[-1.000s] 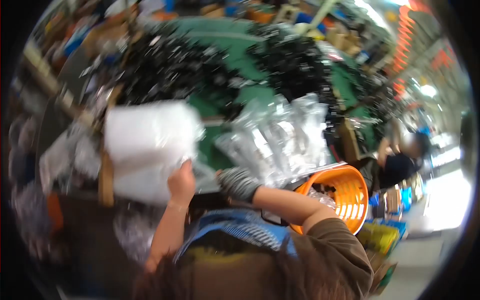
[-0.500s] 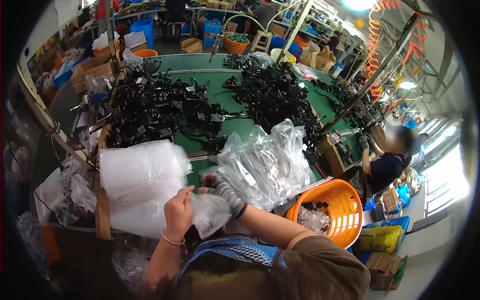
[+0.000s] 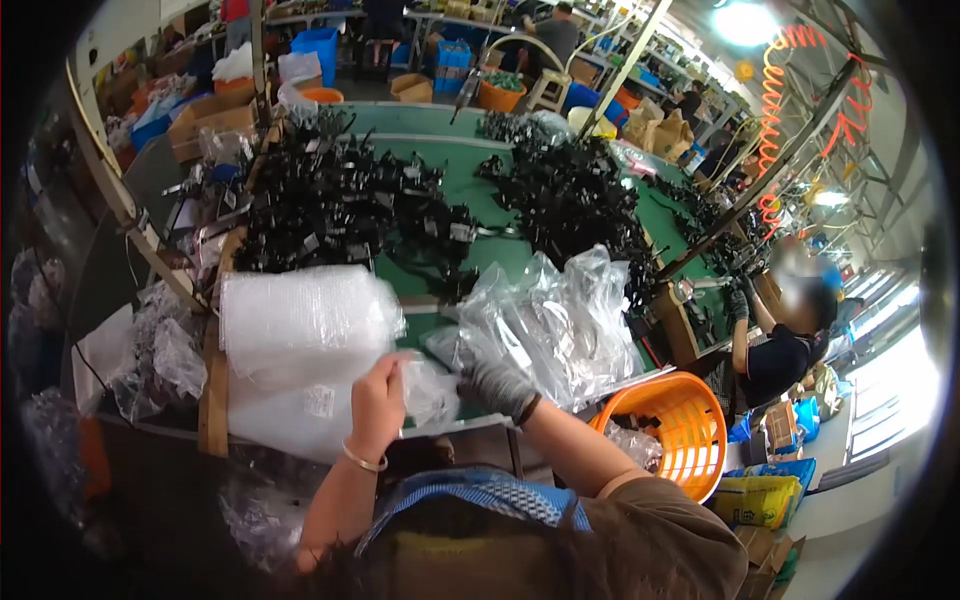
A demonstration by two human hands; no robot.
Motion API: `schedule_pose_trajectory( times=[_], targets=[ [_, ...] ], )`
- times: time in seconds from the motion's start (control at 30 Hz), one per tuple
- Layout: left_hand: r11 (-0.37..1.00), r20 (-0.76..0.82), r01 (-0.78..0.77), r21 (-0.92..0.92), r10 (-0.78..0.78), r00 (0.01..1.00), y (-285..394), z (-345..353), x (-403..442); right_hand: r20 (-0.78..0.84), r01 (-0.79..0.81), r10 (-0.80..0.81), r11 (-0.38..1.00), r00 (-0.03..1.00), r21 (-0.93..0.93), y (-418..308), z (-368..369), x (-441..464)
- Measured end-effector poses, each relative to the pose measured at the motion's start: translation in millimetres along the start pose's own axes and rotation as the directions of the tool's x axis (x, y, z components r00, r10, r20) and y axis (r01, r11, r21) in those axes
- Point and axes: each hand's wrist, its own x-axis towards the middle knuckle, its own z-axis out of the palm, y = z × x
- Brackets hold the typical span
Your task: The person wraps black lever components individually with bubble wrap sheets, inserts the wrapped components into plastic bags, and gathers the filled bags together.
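My bare left hand (image 3: 379,405), with a bracelet at its wrist, is closed on the edge of a small clear plastic bag (image 3: 431,392). The bag spreads from my fingers towards my right hand (image 3: 497,388), which wears a grey striped glove. Its fingers are blurred against clear plastic, at the near left edge of a pile of larger clear bags (image 3: 560,325). Whether they grip anything is hidden. Left of my hands lies a stack of bubble wrap sheets (image 3: 305,320), with a flat whitish plastic sheet (image 3: 285,415) below it.
Heaps of black parts (image 3: 330,195) and more black parts (image 3: 575,195) cover much of the green bench (image 3: 455,165). An orange basket (image 3: 705,430) stands at my right. A co-worker (image 3: 785,350) sits beyond it. A wooden edge strip (image 3: 216,385) borders the left side.
My right hand has moved right and away from my left hand, towards the pile of bags. The small bag now stretches between the hands. The whole view has shifted slightly.
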Motion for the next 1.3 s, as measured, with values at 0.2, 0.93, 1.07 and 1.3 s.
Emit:
schedule_pose_trajectory(
  times=[0.2,0.93,1.07,1.3],
  targets=[
    [0.985,0.077,-0.144,-0.099,0.152,0.985,64,-31,29,-0.247,0.279,-0.130,0.477,0.960,0.833,-23,-23,-13],
    [0.875,0.825,-0.007,-0.485,0.460,0.328,77,82,28,0.048,-0.227,0.240,0.808,0.970,0.544,104,-17,-38],
    [0.984,0.309,-0.118,0.131,0.073,0.948,-26,61,52,-0.562,-0.324,0.419,0.908,0.713,0.267,251,0,-40],
    [0.634,-0.154,0.093,0.768,0.041,0.987,-129,17,106,-0.897,-0.251,0.165,0.966,0.409,0.063,189,-30,-13]
  ],
)
